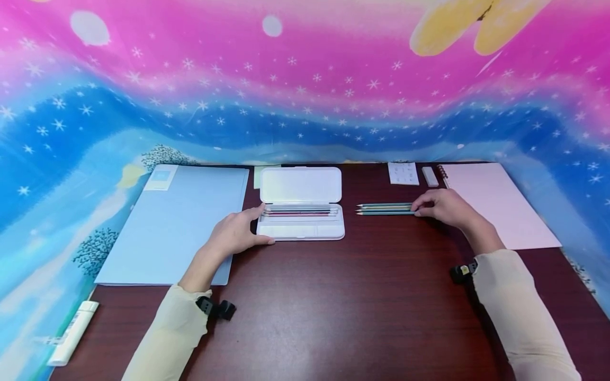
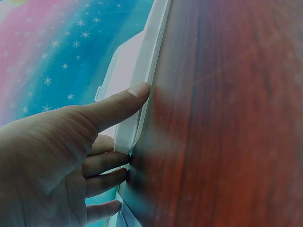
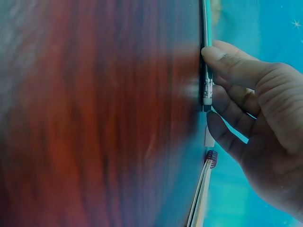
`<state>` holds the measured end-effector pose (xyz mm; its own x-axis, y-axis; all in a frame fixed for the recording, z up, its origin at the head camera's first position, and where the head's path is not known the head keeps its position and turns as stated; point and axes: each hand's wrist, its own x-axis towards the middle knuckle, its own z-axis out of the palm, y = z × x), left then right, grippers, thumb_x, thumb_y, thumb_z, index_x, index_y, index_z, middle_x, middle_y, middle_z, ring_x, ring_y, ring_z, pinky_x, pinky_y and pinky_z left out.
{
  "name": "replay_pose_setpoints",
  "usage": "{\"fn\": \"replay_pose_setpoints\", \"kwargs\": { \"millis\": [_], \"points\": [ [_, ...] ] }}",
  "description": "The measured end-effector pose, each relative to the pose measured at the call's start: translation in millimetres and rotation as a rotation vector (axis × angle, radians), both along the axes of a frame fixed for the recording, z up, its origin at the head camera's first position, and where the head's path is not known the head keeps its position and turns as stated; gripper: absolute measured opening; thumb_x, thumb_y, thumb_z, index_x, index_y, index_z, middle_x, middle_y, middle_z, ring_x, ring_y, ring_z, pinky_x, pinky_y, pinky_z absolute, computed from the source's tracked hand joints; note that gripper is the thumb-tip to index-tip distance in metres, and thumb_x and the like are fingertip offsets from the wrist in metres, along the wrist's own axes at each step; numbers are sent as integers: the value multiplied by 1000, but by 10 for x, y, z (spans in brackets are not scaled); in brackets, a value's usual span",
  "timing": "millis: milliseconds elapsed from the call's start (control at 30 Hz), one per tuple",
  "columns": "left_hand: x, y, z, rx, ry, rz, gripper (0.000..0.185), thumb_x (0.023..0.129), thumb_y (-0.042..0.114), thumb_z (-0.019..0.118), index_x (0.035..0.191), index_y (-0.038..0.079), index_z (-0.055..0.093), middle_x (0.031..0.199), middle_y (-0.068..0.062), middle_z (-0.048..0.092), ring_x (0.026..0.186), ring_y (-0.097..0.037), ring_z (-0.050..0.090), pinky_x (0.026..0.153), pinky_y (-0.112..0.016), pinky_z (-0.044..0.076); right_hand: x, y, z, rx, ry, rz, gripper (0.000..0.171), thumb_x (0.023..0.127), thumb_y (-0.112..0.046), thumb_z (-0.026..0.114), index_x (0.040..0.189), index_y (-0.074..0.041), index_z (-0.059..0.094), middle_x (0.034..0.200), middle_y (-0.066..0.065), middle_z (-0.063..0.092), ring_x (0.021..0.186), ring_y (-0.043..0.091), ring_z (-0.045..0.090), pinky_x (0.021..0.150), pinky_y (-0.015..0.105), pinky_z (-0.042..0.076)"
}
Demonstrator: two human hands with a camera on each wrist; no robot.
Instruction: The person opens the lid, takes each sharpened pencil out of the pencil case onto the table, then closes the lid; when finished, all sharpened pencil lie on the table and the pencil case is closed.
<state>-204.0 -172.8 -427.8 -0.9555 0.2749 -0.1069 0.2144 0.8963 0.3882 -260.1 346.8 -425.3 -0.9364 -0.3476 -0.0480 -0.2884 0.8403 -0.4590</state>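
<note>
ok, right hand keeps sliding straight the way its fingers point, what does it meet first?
The right hand points toward the white open plastic pencil case. Its fingers already touch the three teal pencils; past their tips, bare dark wooden table, then probably the case.

Bare table (image 1: 333,307) in front; pencil case (image 1: 301,203) and pencils (image 1: 385,209) bound it behind

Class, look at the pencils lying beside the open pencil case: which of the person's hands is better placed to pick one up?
Probably the right hand: its fingers already touch the eraser ends of the pencils. The left hand rests on the pencil case.
</note>
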Motion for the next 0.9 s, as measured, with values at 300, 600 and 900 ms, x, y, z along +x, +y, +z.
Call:
{"fn": "replay_pose_setpoints", "kwargs": {
  "millis": [300, 600, 900],
  "points": [
    [-8, -13, -19, -2, 1, 7, 102, 79, 57, 82, 159, 15, 35, 157, -13, 47, 134, -38, 54, 102, -55, 48, 1, -184, 116, -153, -54, -141, 24, 97, -33, 69, 114, -17, 77, 105, 8, 74, 91, 23, 58, 79, 36, 47],
    [-6, 1, -2, -4, 4, -4, 102, 79, 55, 83, 159, 15, 35, 158, -13, 46, 135, -38, 54, 103, -55, 48, -60, -962, 185, -178, -36, 65, 23, 95, -31, 72, 116, -21, 78, 114, 1, 77, 114, 24, 66, 99, 47, 48],
    [0, -7, 5, -6, 2, 2, 101, 79, 56, 82, 159, 16, 35, 157, -13, 48, 133, -38, 56, 101, -55, 49, 10, -1868, 268, -42, -56, 303, 22, 95, -22, 72, 116, -20, 79, 113, -3, 78, 105, 14, 70, 93, 40, 55]
  ]
}}
